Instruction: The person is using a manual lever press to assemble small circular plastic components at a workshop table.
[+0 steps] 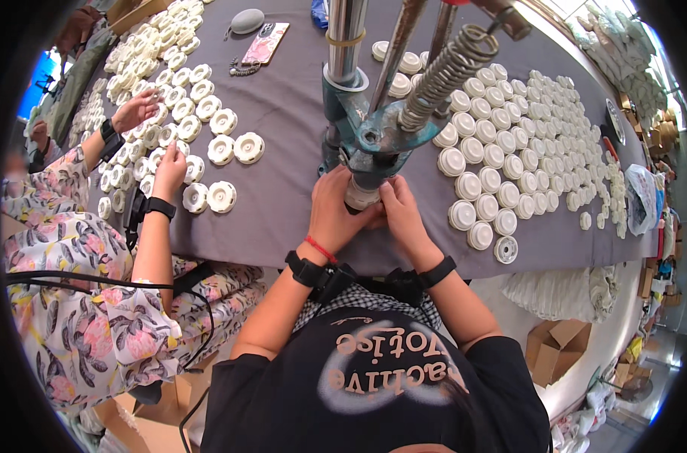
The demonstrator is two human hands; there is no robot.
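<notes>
A green hand press [370,143] with a steel column and a coil spring stands right in front of me. Beneath its head sits a white round plastic part [361,195], mostly hidden by the press and my fingers. My left hand [333,208] is closed around the part's left side. From the right, my right hand [404,211] grips the same part, its fingers bent against it. To the right of the press stand many white round caps [464,215] in rows, close together. On the left lie white notched wheel-like discs [222,196].
At the left, a co-worker's hands [170,170] reach over the discs. A phone [266,44], a grey oval object [247,21] and a beaded bracelet [244,69] lie on the far grey cloth [283,113]. A cardboard box [559,347] stands on the floor at right.
</notes>
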